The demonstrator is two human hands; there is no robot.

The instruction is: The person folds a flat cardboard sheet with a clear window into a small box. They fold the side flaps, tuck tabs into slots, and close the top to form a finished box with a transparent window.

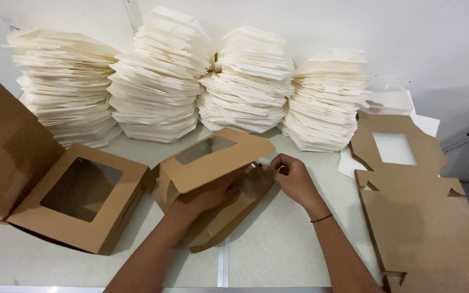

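Two hands at work on one brown kraft-card window box [213,184], half folded, lying near the middle of the pale desk [278,249].

Left hand [207,196]: we have it reaching in under the raised window lid, fingers curled around the box's inner wall, gripping it; how far the fingers close we cannot tell, since the lid hides them. Right hand [294,179]: fingertips pinched shut on a small flap at the box's right end, beside a strip of clear film.

Step in hand, as we judge it: forming the side wall and locking the end flap, with the lid not yet closed. The next move calls for steady counter-pressure from inside while the flap is pressed home without creasing the film window.

Also on the desk:
- one finished brown window box [85,203], just left of the work;
- one larger plain brown carton [4,152] at the far left;
- a stack of flat brown die-cut blanks [419,217] at the right;
- four tall stacks of cream folded paper trays [158,81] along the white wall.
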